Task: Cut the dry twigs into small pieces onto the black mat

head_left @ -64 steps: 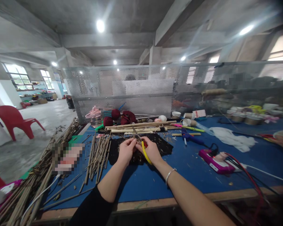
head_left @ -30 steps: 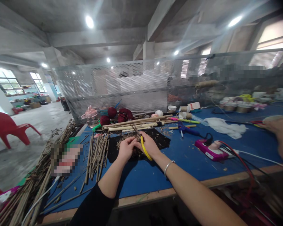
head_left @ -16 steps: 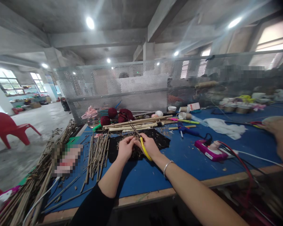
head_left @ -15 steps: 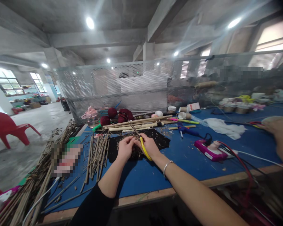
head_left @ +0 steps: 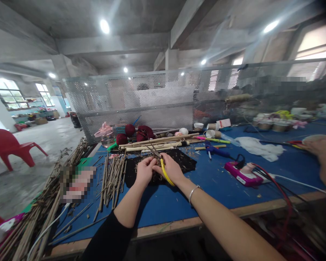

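Scissors (head_left: 165,173) sit in the right hand (head_left: 174,169), which is curled around the yellow handle, over the black cloth (head_left: 187,158). Blades run away from that grip, toward far and a bit left. Left hand (head_left: 145,173) is right beside it on the left, fingertips pinched in, but can't tell what's in them. Further out, cut sticks (head_left: 112,177) lie left, a blue glue gun (head_left: 217,150) right, pale rods (head_left: 157,146) on the far side.

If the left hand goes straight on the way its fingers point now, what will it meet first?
Probably the right hand, whose fingers face those of the left hand; whether they already touch is unclear.
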Available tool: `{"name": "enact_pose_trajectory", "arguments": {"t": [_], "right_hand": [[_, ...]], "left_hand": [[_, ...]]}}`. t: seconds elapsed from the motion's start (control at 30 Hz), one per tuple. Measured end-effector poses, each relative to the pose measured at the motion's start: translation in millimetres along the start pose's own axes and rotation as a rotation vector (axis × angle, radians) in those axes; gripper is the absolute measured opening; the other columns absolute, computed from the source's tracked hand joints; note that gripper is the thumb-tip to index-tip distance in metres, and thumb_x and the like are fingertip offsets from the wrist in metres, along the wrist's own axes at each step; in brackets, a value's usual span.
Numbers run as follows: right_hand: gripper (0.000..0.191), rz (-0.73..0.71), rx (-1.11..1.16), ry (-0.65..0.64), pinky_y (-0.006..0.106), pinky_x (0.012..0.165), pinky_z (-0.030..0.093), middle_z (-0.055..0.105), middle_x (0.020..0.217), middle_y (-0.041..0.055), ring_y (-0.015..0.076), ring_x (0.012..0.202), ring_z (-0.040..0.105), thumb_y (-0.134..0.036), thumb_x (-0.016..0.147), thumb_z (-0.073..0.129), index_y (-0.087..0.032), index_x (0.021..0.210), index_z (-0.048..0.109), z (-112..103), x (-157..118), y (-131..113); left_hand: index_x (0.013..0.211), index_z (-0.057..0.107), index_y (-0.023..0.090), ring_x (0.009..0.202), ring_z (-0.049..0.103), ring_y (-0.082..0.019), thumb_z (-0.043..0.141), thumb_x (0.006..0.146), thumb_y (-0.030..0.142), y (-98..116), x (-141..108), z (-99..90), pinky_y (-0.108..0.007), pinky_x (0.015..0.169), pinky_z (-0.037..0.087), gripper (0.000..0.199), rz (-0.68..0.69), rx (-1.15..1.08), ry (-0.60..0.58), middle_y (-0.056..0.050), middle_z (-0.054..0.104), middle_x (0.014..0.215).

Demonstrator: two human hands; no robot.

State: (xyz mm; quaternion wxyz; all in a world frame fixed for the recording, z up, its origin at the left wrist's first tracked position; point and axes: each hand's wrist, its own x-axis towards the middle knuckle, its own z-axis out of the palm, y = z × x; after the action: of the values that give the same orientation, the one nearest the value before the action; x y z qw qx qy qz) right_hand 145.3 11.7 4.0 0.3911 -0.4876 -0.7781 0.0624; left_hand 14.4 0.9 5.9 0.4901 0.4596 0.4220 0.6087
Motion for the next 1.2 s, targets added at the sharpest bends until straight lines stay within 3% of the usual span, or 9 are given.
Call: {"name": "enact_pose_trajectory", "arguments": {"t": [0.1, 0.3, 0.5, 0.6, 1.03, 1.2], "right_hand": [[0.055, -0.034, 0.021, 0.022, 0.032, 0.08, 0.04, 0.055, 0.102, 0.0094, 0.0216, 0.093, 0.053, -0.046, 0.07, 0.061, -0.018, 0.114, 0.043, 2.7, 1.4, 2.8], [0.055, -0.046, 0.085, 0.03, 0.032, 0.077, 0.042, 0.055, 0.101, 0.0098, 0.0223, 0.092, 0.053, -0.047, 0.07, 0.06, -0.018, 0.114, 0.043, 5.8, 2.4, 6.5], [0.035, -0.023, 0.24, -0.073, 0.023, 0.061, 0.042, 0.061, 0.078, 0.0019, 0.0147, 0.066, 0.056, -0.044, 0.077, 0.054, -0.02, 0.103, 0.049, 1.3, -1.1, -1.4], [0.033, -0.004, 0.241, -0.066, 0.022, 0.058, 0.041, 0.062, 0.073, 0.0013, 0.0145, 0.062, 0.057, -0.045, 0.077, 0.054, -0.021, 0.099, 0.051, 0.3, -2.7, -3.6], [0.031, 0.053, 0.132, -0.057, 0.022, 0.056, 0.039, 0.065, 0.075, 0.0037, 0.016, 0.064, 0.06, -0.046, 0.08, 0.049, -0.021, 0.098, 0.055, 1.6, -4.0, -6.5], [0.039, 0.022, -0.008, -0.06, 0.025, 0.065, 0.04, 0.062, 0.09, 0.005, 0.019, 0.081, 0.059, -0.046, 0.074, 0.057, -0.022, 0.104, 0.049, 0.1, -4.9, -7.8]], "left_hand": [[0.082, 0.066, 0.011, 0.052, 0.05, -0.009, 0.071, 0.057, 0.037, 0.1, -0.6, 1.6, -0.019, 0.047, 0.037, 0.036, -0.032, -0.026, -0.012, -0.002, 0.062, 0.066], [0.079, 0.064, 0.012, 0.046, 0.045, -0.005, 0.071, 0.056, 0.038, 3.2, -3.6, 5.4, -0.017, 0.042, 0.033, 0.036, -0.065, -0.077, -0.055, 0.0, 0.06, 0.061], [0.084, 0.066, 0.013, 0.048, 0.047, -0.006, 0.068, 0.061, 0.038, 2.3, -3.5, 2.8, -0.016, 0.044, 0.035, 0.034, -0.045, 0.02, -0.017, 0.0, 0.061, 0.066], [0.084, 0.066, 0.013, 0.049, 0.047, -0.007, 0.068, 0.061, 0.038, 0.8, -2.1, 1.5, -0.017, 0.044, 0.036, 0.033, -0.036, 0.017, 0.002, 0.0, 0.062, 0.066], [0.084, 0.067, 0.014, 0.05, 0.048, -0.007, 0.065, 0.064, 0.039, 6.1, -2.8, -0.4, -0.016, 0.043, 0.035, 0.032, 0.005, 0.07, 0.067, -0.002, 0.063, 0.067], [0.077, 0.067, 0.013, 0.057, 0.053, -0.009, 0.067, 0.063, 0.037, 8.4, -3.6, 0.7, -0.019, 0.055, 0.042, 0.027, 0.066, -0.01, 0.02, -0.001, 0.062, 0.064]]}}
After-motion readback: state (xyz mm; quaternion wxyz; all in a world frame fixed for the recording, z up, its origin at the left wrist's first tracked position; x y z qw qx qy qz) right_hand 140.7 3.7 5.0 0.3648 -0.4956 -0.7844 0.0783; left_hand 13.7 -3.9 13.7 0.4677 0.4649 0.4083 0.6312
